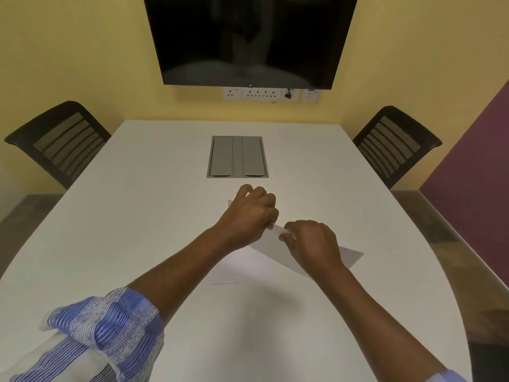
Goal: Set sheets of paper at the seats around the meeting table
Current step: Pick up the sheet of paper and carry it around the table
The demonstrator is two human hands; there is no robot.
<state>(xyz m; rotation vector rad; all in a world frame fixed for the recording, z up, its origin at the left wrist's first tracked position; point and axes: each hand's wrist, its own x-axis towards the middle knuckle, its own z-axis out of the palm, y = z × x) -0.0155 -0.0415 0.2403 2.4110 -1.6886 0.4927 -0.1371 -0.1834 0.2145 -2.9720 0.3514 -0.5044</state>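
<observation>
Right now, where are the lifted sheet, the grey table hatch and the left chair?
lifted sheet (273, 245): head view, its white middle
grey hatch (237, 157): head view, centre strip
left chair (59, 139): head view, mesh back

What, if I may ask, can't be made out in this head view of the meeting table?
Head view only:
1. How many sheets the paper holds: left hand and right hand cover it, white on a white table.
2. Left hand's grip: fingertips curl under its knuckles.
3. Seats of the left chair and right chair: hidden behind the table.
4. Wall sockets, labels: too small.
</observation>
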